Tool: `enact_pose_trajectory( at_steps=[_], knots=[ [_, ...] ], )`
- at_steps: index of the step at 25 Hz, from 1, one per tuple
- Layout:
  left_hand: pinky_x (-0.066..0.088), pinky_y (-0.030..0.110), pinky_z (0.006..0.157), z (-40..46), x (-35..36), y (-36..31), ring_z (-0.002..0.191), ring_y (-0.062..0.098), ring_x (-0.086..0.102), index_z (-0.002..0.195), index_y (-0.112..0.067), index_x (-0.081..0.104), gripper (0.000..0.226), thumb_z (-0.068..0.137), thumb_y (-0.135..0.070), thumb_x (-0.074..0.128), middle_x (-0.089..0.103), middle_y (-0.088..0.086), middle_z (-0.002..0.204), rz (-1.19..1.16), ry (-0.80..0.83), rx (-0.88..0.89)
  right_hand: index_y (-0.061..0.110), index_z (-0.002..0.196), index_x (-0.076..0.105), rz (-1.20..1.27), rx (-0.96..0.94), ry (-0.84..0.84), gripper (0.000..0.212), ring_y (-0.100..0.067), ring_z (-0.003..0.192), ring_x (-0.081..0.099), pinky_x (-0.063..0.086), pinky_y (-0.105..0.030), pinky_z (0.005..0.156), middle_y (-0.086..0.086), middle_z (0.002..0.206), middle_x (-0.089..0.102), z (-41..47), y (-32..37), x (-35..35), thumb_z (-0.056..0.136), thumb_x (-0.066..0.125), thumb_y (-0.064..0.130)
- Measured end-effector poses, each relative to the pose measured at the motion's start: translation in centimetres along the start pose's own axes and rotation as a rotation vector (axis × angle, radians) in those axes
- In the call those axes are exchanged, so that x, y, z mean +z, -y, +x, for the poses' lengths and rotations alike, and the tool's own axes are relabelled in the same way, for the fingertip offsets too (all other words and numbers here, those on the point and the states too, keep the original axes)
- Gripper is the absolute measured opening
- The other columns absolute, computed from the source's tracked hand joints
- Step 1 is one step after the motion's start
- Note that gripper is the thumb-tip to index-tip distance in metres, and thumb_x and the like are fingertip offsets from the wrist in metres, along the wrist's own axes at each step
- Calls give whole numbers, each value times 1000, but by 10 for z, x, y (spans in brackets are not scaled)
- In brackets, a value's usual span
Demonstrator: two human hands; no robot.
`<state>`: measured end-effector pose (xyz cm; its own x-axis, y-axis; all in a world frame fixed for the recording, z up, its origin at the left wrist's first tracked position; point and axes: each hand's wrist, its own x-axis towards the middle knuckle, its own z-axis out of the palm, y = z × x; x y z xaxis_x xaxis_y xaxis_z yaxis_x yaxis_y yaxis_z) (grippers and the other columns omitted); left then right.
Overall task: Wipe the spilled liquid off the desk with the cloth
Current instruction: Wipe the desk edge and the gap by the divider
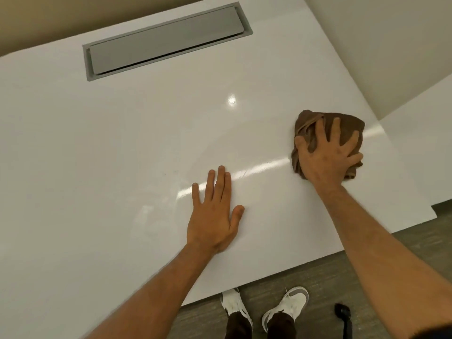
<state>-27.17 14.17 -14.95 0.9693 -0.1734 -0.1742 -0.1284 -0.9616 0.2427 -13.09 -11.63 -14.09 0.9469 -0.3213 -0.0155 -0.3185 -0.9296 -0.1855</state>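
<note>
A crumpled brown cloth (348,124) lies on the glossy white desk (97,143) near its right side. My right hand (326,155) presses down on the cloth with its fingers spread over it. Flat on the desk, palm down, my left hand (214,216) rests near the front middle with nothing in it. A faint curved smear (195,155) runs across the surface between the hands. No pooled liquid is clear to see.
A grey cable hatch (161,41) is set into the desk at the back. A second white desk (420,152) adjoins on the right. The desk's front edge runs above my white shoes (286,307). A black object (343,314) lies on the floor.
</note>
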Motion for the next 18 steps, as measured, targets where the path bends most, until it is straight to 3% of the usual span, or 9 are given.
enact_pose_trajectory(
  at_steps=[2,6,9,12,15,18],
  knots=[
    [-1,56,128,0,2,-1,162,23,-10,166,-12,-3,79,106,-61,11,-10,3,175,-8,-16,3,35,155,36,52,-51,24,78,-54,149,15,20,-77,107,-8,167,27,20,32,6,88,28,75],
    [-3,53,129,4,2,1,162,20,-10,166,-14,-7,81,104,-64,11,-11,4,175,-96,-80,8,38,155,35,45,-376,80,77,-51,150,14,18,-72,110,-4,168,25,4,104,23,88,38,76],
    [-3,49,130,-2,-3,-2,162,20,-4,164,-12,-7,79,106,-61,16,-6,8,175,-430,-242,-6,42,155,33,53,-633,181,73,-47,153,8,15,-69,114,0,170,19,-38,149,31,91,40,75],
    [-8,44,130,-15,-14,13,162,17,1,165,-14,0,79,105,-63,14,1,2,175,-647,-420,-198,44,154,34,58,-895,235,68,-45,154,8,15,-68,115,1,170,20,-82,173,34,92,41,71],
    [-12,44,129,-44,-19,55,162,13,-5,166,-15,6,86,101,-71,6,1,-2,175,-480,-384,-350,47,153,35,76,-1041,318,75,-42,155,5,10,-67,116,5,170,20,-119,182,35,86,49,77],
    [-8,50,129,-74,-17,84,162,17,-5,167,-17,4,90,98,-75,4,-2,-1,175,-321,-275,-331,45,148,47,164,-1104,300,70,-39,155,12,11,-67,116,9,166,30,-145,169,34,84,55,74]
  ],
)
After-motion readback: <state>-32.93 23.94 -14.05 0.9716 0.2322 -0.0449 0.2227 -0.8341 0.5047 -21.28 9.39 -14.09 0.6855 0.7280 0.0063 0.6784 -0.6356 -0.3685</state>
